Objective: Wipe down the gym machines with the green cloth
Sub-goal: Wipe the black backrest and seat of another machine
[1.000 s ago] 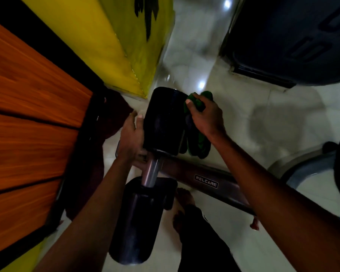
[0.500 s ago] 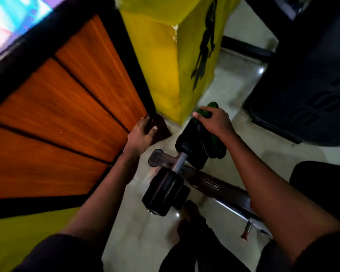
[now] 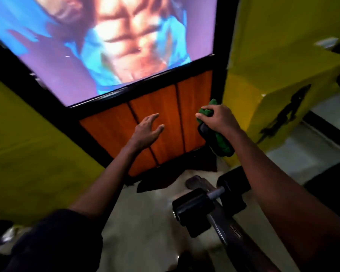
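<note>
Two hands are raised in front of the orange wood panel (image 3: 171, 107). The left hand (image 3: 147, 130) lies over the panel's middle boards with fingers straight and spread, holding nothing. Whether the palm actually presses the wood is unclear, though it looks placed to steady the body. At the panel's right edge, the right hand (image 3: 217, 118) has its fingers curled tightly round the green cloth (image 3: 224, 143), which is bunched in the fist with a tail hanging beneath. That grip probably keeps the cloth gathered and ready. Something dark hangs with it, and I cannot tell what. Well below the panel, the machine's black roller pads (image 3: 192, 209) sit on their steel bar (image 3: 230, 228), with neither hand touching them. This looks like a move between surfaces rather than a wiping stroke.
</note>
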The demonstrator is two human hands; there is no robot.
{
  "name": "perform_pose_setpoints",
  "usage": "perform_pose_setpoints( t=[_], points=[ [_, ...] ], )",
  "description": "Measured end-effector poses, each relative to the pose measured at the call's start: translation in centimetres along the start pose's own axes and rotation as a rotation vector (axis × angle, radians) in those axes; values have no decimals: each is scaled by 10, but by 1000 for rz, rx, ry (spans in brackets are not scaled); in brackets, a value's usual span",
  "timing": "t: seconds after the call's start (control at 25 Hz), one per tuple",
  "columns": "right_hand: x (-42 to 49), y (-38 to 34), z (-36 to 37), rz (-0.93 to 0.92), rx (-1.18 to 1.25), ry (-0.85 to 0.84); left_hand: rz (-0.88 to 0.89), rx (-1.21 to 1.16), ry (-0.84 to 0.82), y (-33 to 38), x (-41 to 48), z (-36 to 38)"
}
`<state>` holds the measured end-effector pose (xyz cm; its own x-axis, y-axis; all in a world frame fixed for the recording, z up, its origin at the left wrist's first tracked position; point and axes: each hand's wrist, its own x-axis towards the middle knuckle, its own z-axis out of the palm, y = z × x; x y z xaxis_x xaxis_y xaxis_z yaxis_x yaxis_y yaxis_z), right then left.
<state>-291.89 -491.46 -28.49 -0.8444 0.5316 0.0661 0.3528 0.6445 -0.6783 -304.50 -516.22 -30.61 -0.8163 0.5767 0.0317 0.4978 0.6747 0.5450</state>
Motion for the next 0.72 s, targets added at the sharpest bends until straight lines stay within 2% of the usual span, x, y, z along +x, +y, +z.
perform_pose_setpoints(
  t=[0.32, 0.6, 0.72],
  points=[
    [9, -141, 59, -379, -12, -266, -382, 13, 257, -69, -122, -104],
    [-59, -256, 119, -659, 30, -459, -621, 53, 460, -102, -269, -177],
    [-95, -300, 138, -745, 65, -492, -725, 44, 544, -118, -326, -205]
  ],
)
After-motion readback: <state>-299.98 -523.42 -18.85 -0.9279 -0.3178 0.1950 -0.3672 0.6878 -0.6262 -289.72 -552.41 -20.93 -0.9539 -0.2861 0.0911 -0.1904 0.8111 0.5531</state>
